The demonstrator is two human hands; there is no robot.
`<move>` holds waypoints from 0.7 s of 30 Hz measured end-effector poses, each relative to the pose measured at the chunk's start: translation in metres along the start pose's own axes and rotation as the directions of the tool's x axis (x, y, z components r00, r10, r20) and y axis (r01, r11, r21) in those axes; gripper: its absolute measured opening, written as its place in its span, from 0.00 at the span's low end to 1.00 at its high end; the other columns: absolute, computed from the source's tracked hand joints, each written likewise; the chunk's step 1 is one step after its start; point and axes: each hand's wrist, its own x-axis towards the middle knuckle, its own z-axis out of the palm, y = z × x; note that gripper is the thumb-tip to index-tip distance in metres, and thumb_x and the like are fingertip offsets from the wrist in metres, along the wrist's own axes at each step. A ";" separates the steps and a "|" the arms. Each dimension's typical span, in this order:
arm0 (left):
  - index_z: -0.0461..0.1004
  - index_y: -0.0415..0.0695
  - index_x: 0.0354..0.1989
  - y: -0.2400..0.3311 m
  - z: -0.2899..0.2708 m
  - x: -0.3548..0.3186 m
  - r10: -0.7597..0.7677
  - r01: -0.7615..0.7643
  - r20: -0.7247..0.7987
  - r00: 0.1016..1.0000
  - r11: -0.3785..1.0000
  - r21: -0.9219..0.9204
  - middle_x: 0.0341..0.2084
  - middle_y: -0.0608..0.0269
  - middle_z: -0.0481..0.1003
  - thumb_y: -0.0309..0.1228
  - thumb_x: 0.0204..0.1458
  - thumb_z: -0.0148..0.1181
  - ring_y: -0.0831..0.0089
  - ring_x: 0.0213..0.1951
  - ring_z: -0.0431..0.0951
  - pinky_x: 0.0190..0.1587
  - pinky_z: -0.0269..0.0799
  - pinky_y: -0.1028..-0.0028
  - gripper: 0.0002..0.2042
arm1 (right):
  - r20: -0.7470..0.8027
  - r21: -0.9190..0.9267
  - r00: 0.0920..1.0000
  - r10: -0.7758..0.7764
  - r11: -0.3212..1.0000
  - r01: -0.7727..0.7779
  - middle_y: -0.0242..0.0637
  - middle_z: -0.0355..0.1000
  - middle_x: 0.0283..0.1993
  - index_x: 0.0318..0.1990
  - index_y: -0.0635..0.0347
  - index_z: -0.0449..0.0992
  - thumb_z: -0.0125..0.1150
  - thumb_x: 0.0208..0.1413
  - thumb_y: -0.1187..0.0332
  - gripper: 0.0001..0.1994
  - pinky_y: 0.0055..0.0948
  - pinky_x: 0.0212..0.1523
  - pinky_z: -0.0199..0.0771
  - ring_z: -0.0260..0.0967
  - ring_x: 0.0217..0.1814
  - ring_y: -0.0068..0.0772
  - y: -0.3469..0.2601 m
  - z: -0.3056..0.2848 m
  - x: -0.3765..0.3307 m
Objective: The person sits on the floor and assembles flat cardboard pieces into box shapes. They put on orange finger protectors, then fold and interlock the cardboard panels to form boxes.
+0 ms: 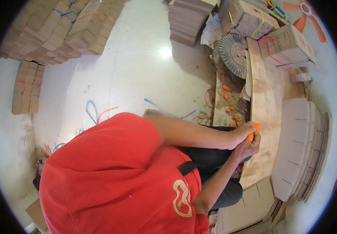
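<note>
Glossy pale floor (137, 74), a bright glare spot shining off its smooth surface. Matt brown corrugated cardboard everywhere: the bundled stacks (63, 27) look dry and rough-edged, bound with thin plastic straps. The long board (264, 117) shows bare, dull wood, grainy and unfinished. Beside it the flat cardboard sheets (299, 144) look paler and smoother. On the left hand (241, 134) an orange finger cot (256, 126) reads as rubbery and slightly shiny; the right hand (247, 150) touches it. The red shirt (117, 183) is soft matt cloth.
</note>
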 end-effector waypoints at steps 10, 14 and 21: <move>0.64 0.42 0.23 0.032 -0.019 0.030 0.551 -0.569 0.193 0.812 0.670 0.477 0.19 0.72 0.64 0.14 0.39 0.56 0.84 0.23 0.62 0.24 0.60 0.81 0.10 | 0.048 0.079 0.997 0.067 0.994 -0.071 0.37 0.69 0.24 0.32 0.69 0.73 0.49 0.44 0.85 0.08 0.23 0.25 0.66 0.65 0.23 0.26 0.005 0.009 0.005; 0.63 0.43 0.22 0.043 -0.027 0.038 0.521 -0.473 0.091 0.849 0.670 0.573 0.18 0.71 0.65 0.15 0.39 0.57 0.84 0.21 0.63 0.21 0.61 0.80 0.10 | 0.029 0.182 0.992 0.123 0.975 -0.126 0.34 0.71 0.28 0.38 0.70 0.75 0.50 0.52 0.83 0.08 0.17 0.26 0.65 0.65 0.24 0.20 0.001 0.011 0.003; 0.55 0.41 0.15 0.041 -0.032 0.030 0.603 -0.484 0.072 0.795 0.557 0.675 0.12 0.67 0.56 0.14 0.31 0.53 0.80 0.19 0.55 0.19 0.51 0.72 0.12 | 0.020 0.254 0.994 -0.107 0.962 0.099 0.41 0.71 0.42 0.48 0.71 0.71 0.52 0.54 0.84 0.13 0.23 0.39 0.77 0.72 0.38 0.29 -0.008 0.020 0.006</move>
